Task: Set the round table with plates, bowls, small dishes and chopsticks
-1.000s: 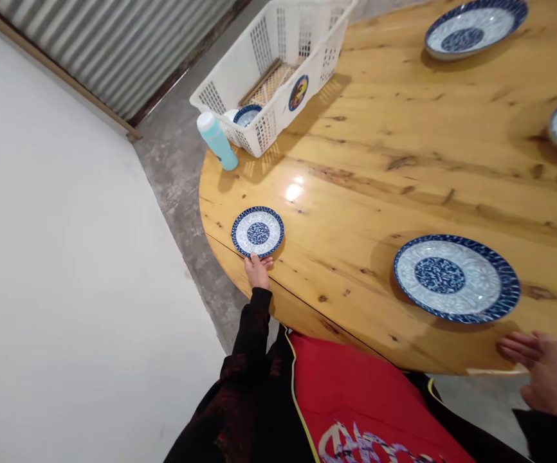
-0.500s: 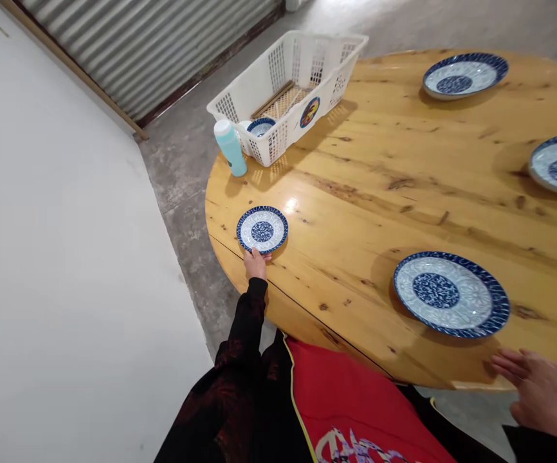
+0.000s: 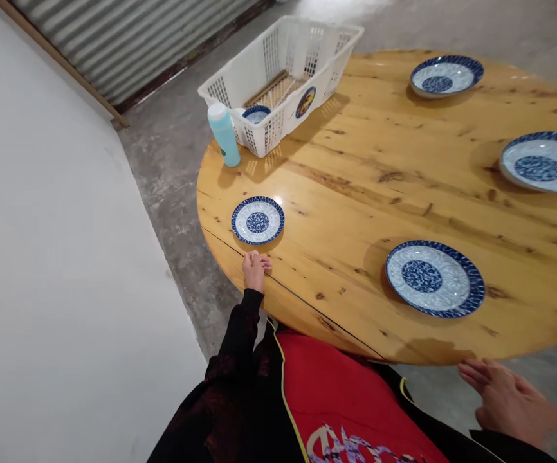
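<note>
The right edge cuts off one plate [image 3: 539, 164], the bottom edge crops the red top's [image 3: 341, 386] lettering [image 3: 350, 447], the basket [image 3: 285, 119] hides part of a blue-rimmed dish [image 3: 256, 116], and the right hand [image 3: 507, 399] seems blurred.

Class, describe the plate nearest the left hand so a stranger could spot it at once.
On the rounded yellow wooden table, find the white plastic basket. Between it and the left hand, nearer the hand, lies a round, blue-rimmed white plate, leftmost and smallest-looking of the four on the tabletop.
</note>
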`<state>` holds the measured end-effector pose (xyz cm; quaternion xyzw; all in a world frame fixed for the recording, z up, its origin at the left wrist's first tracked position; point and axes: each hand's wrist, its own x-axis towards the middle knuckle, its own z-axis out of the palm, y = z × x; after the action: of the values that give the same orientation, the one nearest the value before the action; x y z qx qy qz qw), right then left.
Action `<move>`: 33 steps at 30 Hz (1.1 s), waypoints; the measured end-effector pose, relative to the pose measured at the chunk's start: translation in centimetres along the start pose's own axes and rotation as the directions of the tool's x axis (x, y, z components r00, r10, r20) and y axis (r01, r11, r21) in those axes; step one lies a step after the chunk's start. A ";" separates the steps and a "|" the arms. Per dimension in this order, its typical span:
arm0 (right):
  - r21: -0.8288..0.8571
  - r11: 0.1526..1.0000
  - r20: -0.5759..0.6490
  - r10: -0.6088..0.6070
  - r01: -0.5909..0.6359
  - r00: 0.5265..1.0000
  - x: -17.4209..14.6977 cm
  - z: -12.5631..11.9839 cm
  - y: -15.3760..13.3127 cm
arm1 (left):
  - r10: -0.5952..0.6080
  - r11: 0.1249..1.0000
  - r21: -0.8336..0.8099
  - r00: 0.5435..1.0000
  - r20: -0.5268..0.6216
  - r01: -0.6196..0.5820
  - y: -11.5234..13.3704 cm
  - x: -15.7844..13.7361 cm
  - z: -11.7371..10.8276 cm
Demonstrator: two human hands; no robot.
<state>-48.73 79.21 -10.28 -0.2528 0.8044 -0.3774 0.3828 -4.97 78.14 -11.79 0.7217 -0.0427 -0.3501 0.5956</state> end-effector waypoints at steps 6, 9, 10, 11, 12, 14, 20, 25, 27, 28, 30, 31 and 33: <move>0.009 0.998 -0.060 0.069 -0.068 0.996 -1.9 -1.7 1.8 | -0.006 0.992 0.123 0.994 0.110 -0.008 -1.7 -3.9 -1.1; 0.056 0.996 -0.034 0.072 -0.070 0.997 -1.3 -1.5 1.8 | 0.021 0.987 0.154 0.987 0.158 -0.045 -2.7 -6.7 -2.1; 0.070 0.995 -0.020 0.075 -0.073 0.997 -0.8 -1.3 1.7 | 0.029 0.985 0.161 0.986 0.164 -0.055 -3.1 -7.7 -2.4; 0.082 0.994 -0.002 0.077 -0.077 0.997 -0.3 -1.0 1.6 | 0.032 0.983 0.172 0.987 0.160 -0.060 -3.4 -8.7 -2.7; 0.093 0.993 0.022 0.076 -0.078 0.997 0.2 -0.9 1.5 | 0.032 0.981 0.185 0.989 0.146 -0.059 -3.8 -9.8 -2.9; 0.102 0.992 0.084 0.061 -0.069 0.995 1.5 -1.0 1.4 | 0.025 0.977 0.210 0.994 0.109 -0.048 -4.5 -12.1 -2.9; 0.129 0.991 0.141 0.013 -0.031 0.990 5.7 -6.7 4.4 | 0.030 0.969 0.239 0.991 0.134 -0.062 -6.9 -20.0 0.8; 0.184 0.970 0.163 0.131 -0.160 0.978 8.1 -14.6 9.5 | 0.006 0.958 0.276 0.963 0.271 -0.083 -10.0 -27.4 7.8; 0.190 0.963 0.128 0.168 -0.190 0.978 8.7 -17.6 11.4 | -0.015 0.950 0.295 0.926 0.377 -0.105 -11.3 -30.0 10.9; 0.195 0.961 0.110 0.178 -0.197 0.978 9.0 -19.0 12.2 | -0.020 0.945 0.301 0.897 0.441 -0.126 -11.8 -31.2 12.4; 0.212 0.956 0.090 0.189 -0.205 0.978 9.7 -21.4 13.5 | -0.018 0.933 0.308 0.829 0.559 -0.188 -12.4 -33.1 15.2; 0.225 0.953 0.082 0.190 -0.204 0.978 10.1 -22.4 13.9 | -0.015 0.926 0.310 0.800 0.600 -0.216 -12.6 -33.9 16.5; 0.257 0.947 0.067 0.184 -0.195 0.981 11.1 -23.7 14.1 | -0.018 0.916 0.316 0.761 0.649 -0.249 -12.7 -35.0 19.2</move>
<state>-75.93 89.61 -16.28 -0.1295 0.7598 -0.4365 0.4641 -46.43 82.65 -8.00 0.6569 -0.3558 -0.5210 0.4128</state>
